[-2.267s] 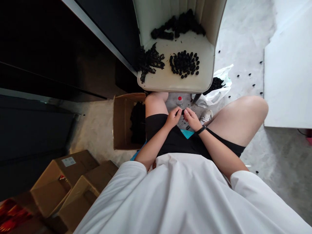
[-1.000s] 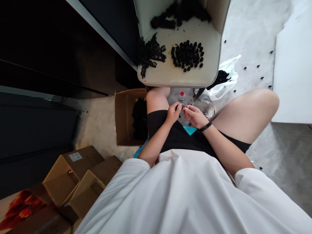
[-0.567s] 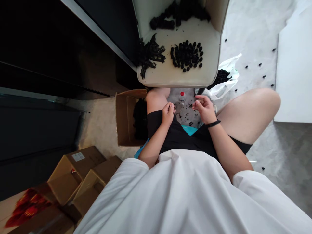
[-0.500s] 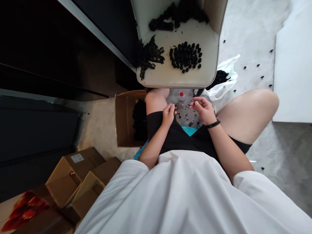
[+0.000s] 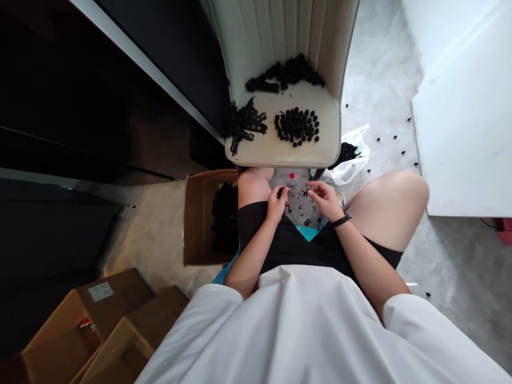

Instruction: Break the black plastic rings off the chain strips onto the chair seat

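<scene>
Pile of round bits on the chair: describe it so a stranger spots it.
Find the pale chair at top centre. The pile lies on its seat. Its round pieces set it apart from the ragged clump at left and heap behind.

Beyond the person's left hand [image 5: 276, 205] and right hand [image 5: 326, 201], a cream chair seat [image 5: 330, 130] bears a cluster of round black pieces [image 5: 296, 126], with ragged black strips [image 5: 245, 124] left of them and a dark clump [image 5: 290, 74] farther off. On the grey floor [image 5: 380, 69], black scraps [image 5: 307, 222] lie between the hands near a red-capped bottle [image 5: 292, 180]. A white plastic bag [image 5: 350, 173] stands right of the right hand, an open cardboard box [image 5: 194, 218] left of the left.
</scene>
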### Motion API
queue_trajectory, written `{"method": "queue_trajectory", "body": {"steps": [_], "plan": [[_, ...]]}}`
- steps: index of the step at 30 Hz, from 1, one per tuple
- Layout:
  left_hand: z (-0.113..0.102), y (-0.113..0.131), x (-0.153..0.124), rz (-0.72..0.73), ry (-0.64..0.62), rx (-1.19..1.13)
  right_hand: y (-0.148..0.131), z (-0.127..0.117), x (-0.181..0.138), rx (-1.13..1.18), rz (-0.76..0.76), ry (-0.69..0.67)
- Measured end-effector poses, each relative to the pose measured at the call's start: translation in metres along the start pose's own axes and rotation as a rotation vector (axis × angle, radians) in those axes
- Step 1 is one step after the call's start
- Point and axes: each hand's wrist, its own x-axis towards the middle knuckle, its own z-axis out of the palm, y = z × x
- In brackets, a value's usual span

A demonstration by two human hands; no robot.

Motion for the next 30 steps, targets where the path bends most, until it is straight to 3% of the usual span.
{"method": "queue_trajectory", "body": {"steps": [5,10,15,30], "plan": [[0.002,-0.005,0.0,-0.043,-0.077,0.099,-0.01,-0.012,0.034,-0.173,-0.102,0.202],[0.004,-0.009,0.002,-0.121,-0.065,0.069,-0.03,-0.037,0.111,-0.452,-0.315,0.4],[0.004,-0.006,0.004,-0.159,-0.044,0.039,-0.033,-0.054,0.176,-0.656,-0.372,0.443],[0.011,-0.001,0.01,-0.236,-0.048,-0.074,-0.013,-0.054,0.177,-0.686,-0.401,0.492]]}}
